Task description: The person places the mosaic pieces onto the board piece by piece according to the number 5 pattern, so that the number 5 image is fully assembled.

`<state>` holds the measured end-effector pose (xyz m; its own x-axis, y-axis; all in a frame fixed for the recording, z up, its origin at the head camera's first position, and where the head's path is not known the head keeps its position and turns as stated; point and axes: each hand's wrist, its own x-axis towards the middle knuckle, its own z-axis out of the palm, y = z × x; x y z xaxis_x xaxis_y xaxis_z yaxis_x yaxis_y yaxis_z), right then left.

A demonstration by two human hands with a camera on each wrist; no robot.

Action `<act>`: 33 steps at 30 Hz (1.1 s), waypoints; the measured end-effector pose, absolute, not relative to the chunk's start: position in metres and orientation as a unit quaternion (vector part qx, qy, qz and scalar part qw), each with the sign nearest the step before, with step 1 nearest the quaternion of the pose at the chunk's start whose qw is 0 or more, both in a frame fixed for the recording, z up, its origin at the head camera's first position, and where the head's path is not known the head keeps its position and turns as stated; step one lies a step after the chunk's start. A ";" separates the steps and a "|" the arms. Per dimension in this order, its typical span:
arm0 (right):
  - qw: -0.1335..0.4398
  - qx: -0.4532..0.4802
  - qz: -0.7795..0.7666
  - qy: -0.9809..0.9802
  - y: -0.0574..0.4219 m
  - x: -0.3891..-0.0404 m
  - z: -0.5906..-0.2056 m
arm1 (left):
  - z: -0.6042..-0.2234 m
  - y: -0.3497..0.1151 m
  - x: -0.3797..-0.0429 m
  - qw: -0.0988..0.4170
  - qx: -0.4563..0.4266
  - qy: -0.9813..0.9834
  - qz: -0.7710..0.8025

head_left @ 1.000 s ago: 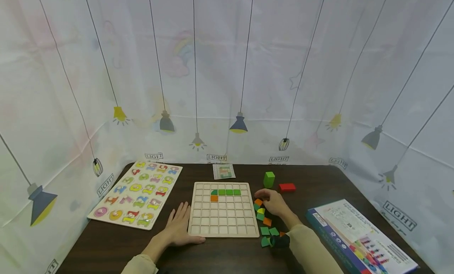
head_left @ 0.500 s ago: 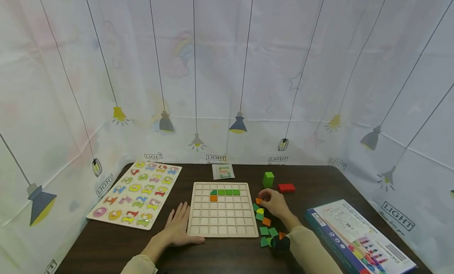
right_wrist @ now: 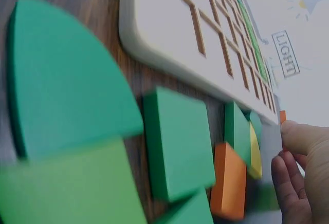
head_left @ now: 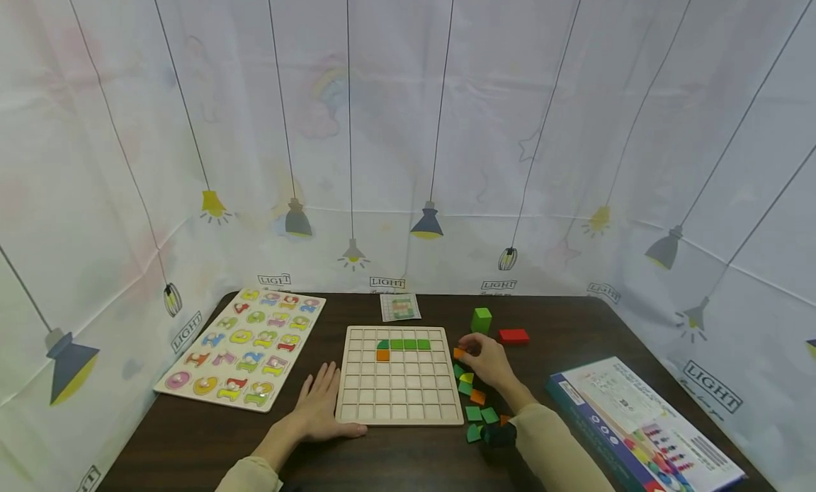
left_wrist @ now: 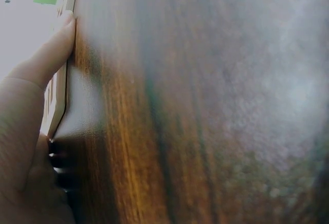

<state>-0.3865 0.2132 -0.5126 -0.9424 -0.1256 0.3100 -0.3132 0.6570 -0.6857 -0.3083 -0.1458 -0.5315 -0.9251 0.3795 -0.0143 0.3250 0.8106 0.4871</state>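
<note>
A wooden grid board (head_left: 408, 394) lies on the dark table. On its upper rows sit a row of green tiles (head_left: 411, 345) and an orange tile (head_left: 382, 355). My left hand (head_left: 319, 405) rests with straight fingers along the board's left side; in the left wrist view its thumb (left_wrist: 54, 47) lies against the board's edge. Just right of the board, my right hand (head_left: 489, 363) pinches a small orange tile (head_left: 458, 353) between thumb and finger. Below it lie loose green tiles (head_left: 473, 413), an orange tile (head_left: 477, 397) and a yellow piece (head_left: 467, 377).
A number puzzle board (head_left: 245, 350) lies at the left. Behind the grid board is a pattern card (head_left: 400, 307). A green block (head_left: 481, 321) and a red block (head_left: 513, 336) stand at the back right. A flat box (head_left: 644, 421) lies to the right.
My right hand has reached the orange tile at the top of the loose pieces, pinched it, and moved it slightly left and away from me. My left hand has stayed in place.
</note>
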 end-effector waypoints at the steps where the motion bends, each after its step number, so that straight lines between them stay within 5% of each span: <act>1: 0.117 0.123 0.399 -0.901 0.210 -0.386 -0.512 | -0.532 -0.146 -0.308 0.054 0.185 0.950 0.245; 33: 0.075 0.258 0.422 -0.866 0.094 -0.377 -0.521 | -0.534 -0.147 -0.311 0.048 0.183 0.955 0.230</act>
<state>-0.3773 0.0936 -0.5205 -0.8552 -0.3838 0.3482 -0.5108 0.5106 -0.6917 -0.3106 -0.1470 -0.5337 -0.9283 0.3717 -0.0080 0.3273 0.8274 0.4565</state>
